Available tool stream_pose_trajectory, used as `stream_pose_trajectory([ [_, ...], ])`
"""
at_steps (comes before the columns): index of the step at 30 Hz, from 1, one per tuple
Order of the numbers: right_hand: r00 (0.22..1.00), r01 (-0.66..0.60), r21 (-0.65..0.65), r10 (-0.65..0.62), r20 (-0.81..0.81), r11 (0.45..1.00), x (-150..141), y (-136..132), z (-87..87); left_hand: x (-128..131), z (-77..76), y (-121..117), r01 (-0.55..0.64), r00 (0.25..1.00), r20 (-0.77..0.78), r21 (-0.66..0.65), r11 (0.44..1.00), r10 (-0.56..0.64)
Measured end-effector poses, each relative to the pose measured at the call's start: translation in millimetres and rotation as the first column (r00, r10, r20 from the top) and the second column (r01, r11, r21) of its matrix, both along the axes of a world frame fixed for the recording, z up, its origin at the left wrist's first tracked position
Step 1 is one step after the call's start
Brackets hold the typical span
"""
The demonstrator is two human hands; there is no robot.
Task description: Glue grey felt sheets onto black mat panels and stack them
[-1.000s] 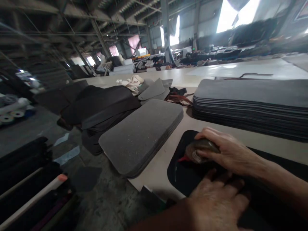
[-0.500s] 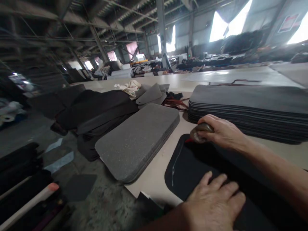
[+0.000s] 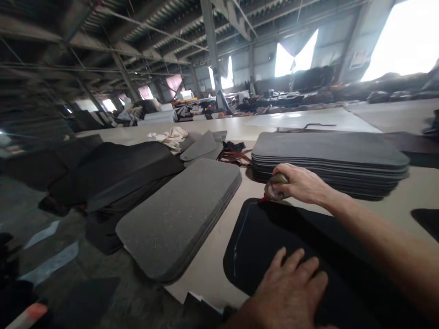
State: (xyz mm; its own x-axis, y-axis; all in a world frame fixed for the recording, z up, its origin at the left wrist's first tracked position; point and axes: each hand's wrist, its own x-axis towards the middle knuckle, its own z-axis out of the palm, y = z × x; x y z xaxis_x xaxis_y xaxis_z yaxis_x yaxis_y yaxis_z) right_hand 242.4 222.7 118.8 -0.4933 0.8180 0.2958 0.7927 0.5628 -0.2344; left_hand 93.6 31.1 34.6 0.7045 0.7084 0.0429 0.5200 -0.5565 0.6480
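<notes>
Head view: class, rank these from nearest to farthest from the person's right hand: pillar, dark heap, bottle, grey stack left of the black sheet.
1. Bottle: held in the right hand.
2. Grey stack: just left of the black sheet.
3. Dark heap: left of the grey stack.
4. Pillar: far in the background.

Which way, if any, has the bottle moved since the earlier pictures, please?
Yes: the bottle has moved forward over the black panel, nearer the stationary grey stack on the right.
</notes>
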Motion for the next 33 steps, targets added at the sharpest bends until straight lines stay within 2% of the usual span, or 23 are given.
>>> stream_pose_trajectory([
  [7, 0.995, 0.085, -0.022, -0.083, 0.046, 0.996, 45.9, -13.9, 11.4, 2.4, -1.3, -2.9, -0.064, 0.998, -0.023, -0.023, 0.998, 0.063],
  [14, 0.976, 0.214, -0.042, -0.211, 0.062, 0.976, 116.2, -47.7, 14.5, 4.1, -15.0, -2.1, -0.206, 0.972, -0.103, 0.074, 0.976, 0.213],
  [17, 0.961, 0.272, -0.054, -0.268, 0.064, 0.961, 149.4, -63.5, 13.1, 6.1, -14.6, -1.0, -0.238, 0.958, -0.140, 0.102, 0.966, 0.250],
  [21, 0.933, 0.359, -0.052, -0.356, 0.062, 0.932, 190.8, -86.1, 12.9, 11.5, -2.5, -0.2, -0.237, 0.933, -0.249, 0.112, 0.965, 0.259],
  [25, 0.883, 0.468, -0.080, -0.465, 0.057, 0.880, 224.2, -107.1, 13.7, 9.6, 12.7, 7.0, -0.155, 0.902, -0.385, 0.136, 0.979, 0.196],
  [29, 0.833, 0.554, -0.097, -0.552, 0.046, 0.827, 246.7, -123.3, 13.3, -5.4, 23.4, 27.8, -0.038, 0.921, -0.373, 0.196, 0.980, 0.111],
  [33, 0.805, 0.589, -0.128, -0.593, 0.005, 0.798, 255.8, -134.7, 10.4, -15.3, 35.7, 55.6, -0.004, 0.880, -0.463, 0.214, 0.977, 0.105],
])
